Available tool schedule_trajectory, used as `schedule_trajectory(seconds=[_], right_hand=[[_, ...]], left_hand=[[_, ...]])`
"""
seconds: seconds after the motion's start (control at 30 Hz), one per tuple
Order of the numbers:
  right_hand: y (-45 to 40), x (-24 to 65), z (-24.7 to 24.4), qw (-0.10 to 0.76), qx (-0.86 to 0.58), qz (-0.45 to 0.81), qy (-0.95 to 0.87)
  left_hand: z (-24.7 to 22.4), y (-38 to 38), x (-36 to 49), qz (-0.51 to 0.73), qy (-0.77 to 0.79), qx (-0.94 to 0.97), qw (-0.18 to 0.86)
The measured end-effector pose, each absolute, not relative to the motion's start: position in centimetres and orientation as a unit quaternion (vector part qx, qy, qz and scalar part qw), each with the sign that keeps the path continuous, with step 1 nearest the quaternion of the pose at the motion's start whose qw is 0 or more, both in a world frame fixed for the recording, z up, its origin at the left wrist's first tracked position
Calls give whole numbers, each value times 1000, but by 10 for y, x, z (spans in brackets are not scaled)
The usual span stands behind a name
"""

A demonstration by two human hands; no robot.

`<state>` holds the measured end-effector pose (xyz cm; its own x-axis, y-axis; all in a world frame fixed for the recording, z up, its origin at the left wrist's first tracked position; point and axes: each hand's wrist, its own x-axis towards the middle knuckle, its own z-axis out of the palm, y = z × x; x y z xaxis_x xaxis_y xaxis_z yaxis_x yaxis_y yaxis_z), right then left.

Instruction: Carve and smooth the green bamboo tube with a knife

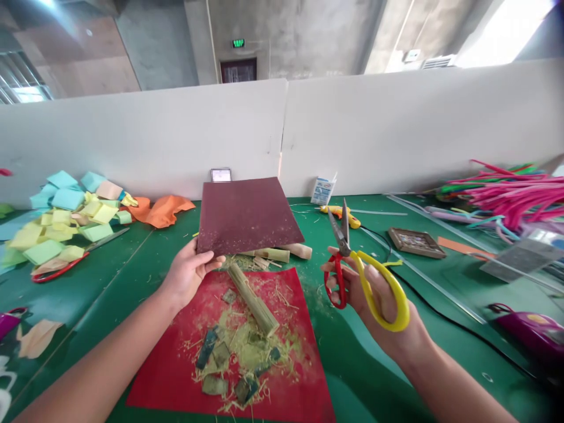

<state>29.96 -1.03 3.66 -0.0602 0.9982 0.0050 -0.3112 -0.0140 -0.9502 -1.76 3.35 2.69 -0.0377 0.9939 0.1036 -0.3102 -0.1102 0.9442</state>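
My left hand (187,267) is closed on the near left corner of a stiff maroon sheet (249,211), which looks like sandpaper with pale dust on it. The sheet is held above the table. In my right hand (374,299) are scissors (346,252) with one red and one yellow handle loop, their blades parted and pointing up. Between my forearms lies a red sheet (163,364) strewn with greenish dust, fibres and several dark green scraps (214,385). A bamboo piece (253,299) rests diagonally on it. More bamboo pieces (275,254) show partly beneath the maroon sheet.
Folded coloured papers (66,200), orange paper (163,210) and red-handled scissors (66,267) are at left. Beyond my right hand lie a yellow glue gun (352,218) with a black cord, a small box (324,190), a framed tray (416,242) and pink pipe cleaners (511,194). A white partition (141,141) stands behind.
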Motion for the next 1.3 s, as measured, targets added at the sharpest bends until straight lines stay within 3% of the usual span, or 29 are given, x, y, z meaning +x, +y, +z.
schedule_trajectory(seconds=[0.37, 0.73, 1.3], right_hand=[[-10, 294, 32, 500, -487, 530, -481], [-20, 289, 21, 401, -456, 554, -569], [-26, 271, 34, 469, -445, 558, -520]], left_hand=[[28, 19, 3, 657, 385, 446, 470], [31, 7, 20, 655, 401, 439, 466], [23, -1, 27, 611, 430, 469, 470]])
